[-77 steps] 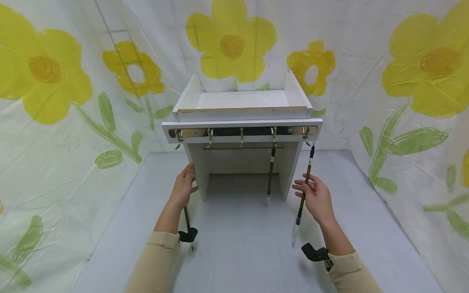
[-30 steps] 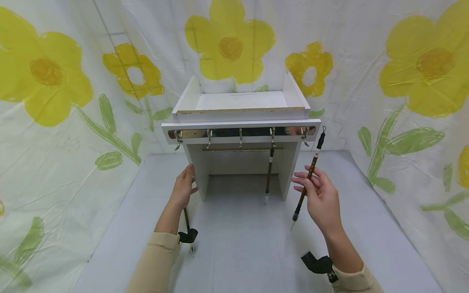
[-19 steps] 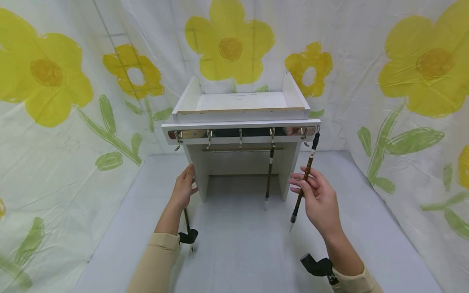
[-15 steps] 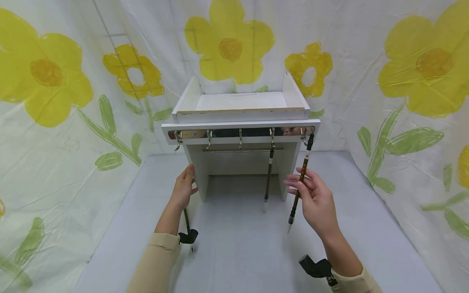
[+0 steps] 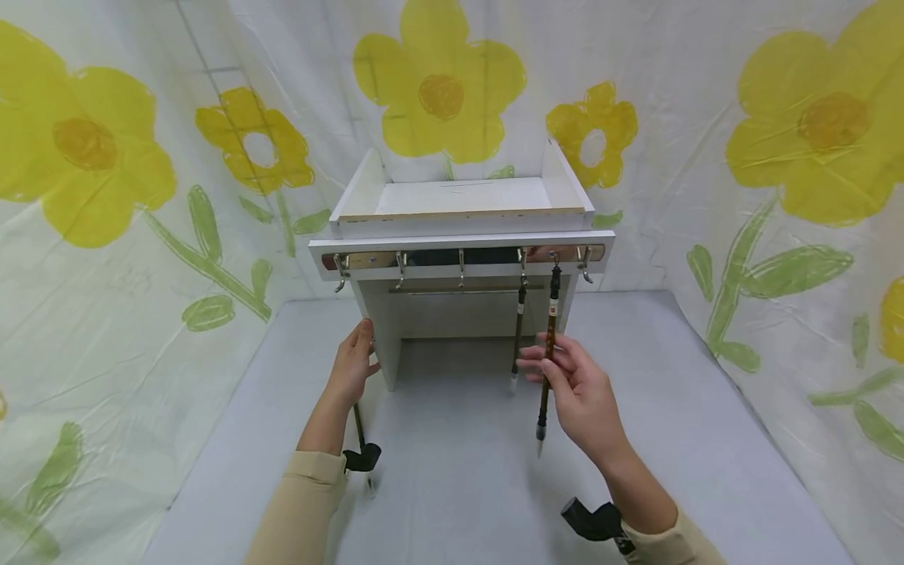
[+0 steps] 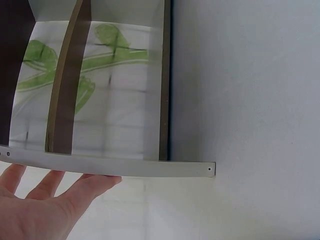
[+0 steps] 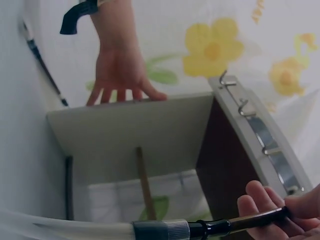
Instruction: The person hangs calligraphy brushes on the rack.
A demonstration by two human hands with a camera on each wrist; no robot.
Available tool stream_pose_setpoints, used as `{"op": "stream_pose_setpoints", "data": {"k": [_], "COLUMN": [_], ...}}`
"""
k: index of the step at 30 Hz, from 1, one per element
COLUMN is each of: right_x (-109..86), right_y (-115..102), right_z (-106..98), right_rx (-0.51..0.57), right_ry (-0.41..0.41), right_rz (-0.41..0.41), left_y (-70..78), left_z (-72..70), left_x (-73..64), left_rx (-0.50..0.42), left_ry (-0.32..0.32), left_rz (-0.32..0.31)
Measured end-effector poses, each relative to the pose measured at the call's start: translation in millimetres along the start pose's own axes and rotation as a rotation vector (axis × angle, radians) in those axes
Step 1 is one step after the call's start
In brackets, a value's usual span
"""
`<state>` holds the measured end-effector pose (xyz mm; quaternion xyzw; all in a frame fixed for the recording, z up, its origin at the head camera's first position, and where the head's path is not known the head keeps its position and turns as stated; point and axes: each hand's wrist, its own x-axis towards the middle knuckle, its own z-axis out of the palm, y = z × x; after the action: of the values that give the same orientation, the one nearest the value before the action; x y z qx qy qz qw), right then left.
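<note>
In the head view my right hand (image 5: 575, 392) pinches the brown handle of a calligraphy brush (image 5: 552, 314), which points white tip downward. Its top loop overlaps the metal hook strip (image 5: 431, 257) between the two rightmost hooks. The right wrist view shows the same brush (image 7: 205, 229) up close, gripped between thumb and fingers. Another brush (image 5: 519, 322) hangs from the hook beside it. My left hand (image 5: 351, 365) presses extended fingers against the outer left panel of the white wooden rack (image 5: 452, 239); in the left wrist view those fingers (image 6: 97, 186) touch that panel.
A third brush (image 5: 359, 424) lies on the white table (image 5: 452, 486) partly behind my left forearm. The rack's upper tray (image 5: 462, 196) holds nothing visible. A flower-printed sheet (image 5: 664, 102) surrounds the table at the back and sides.
My right hand first drew the brush off to the right and up from the rightmost hook, then carried it left past that hook toward the hanging brush. The left hand keeps its place.
</note>
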<state>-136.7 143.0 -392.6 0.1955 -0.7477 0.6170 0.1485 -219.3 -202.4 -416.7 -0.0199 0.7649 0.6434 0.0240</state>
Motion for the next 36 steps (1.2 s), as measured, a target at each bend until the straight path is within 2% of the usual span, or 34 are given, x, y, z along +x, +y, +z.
{"op": "stream_pose_setpoints", "data": {"k": [7,10,17,28,36], "right_x": [-0.9,-1.6,-1.9,0.4,1.3], "right_y": [1,1,1,2,2], "right_z": [10,13,19,29,35], "right_rx": [0.026,0.031,0.019,0.003,0.008], "right_ry": [-0.04,-0.048,-0.071,-0.116,-0.171], "right_rz": [0.025,0.029,0.024,0.0,0.03], "left_y": [-26.0,-30.4,-31.5,-31.8,-31.6], "left_z": [-3.4,-2.9,-2.5,-3.6,-3.0], "left_x": [17.1,18.6,18.4,19.2,19.1], "left_rx": [-0.008,-0.002,-0.004,-0.019,0.002], "left_ry": [0.018,0.028,0.037,0.015,0.031], "left_rz": [0.012,0.024,0.03,0.036,0.036]}}
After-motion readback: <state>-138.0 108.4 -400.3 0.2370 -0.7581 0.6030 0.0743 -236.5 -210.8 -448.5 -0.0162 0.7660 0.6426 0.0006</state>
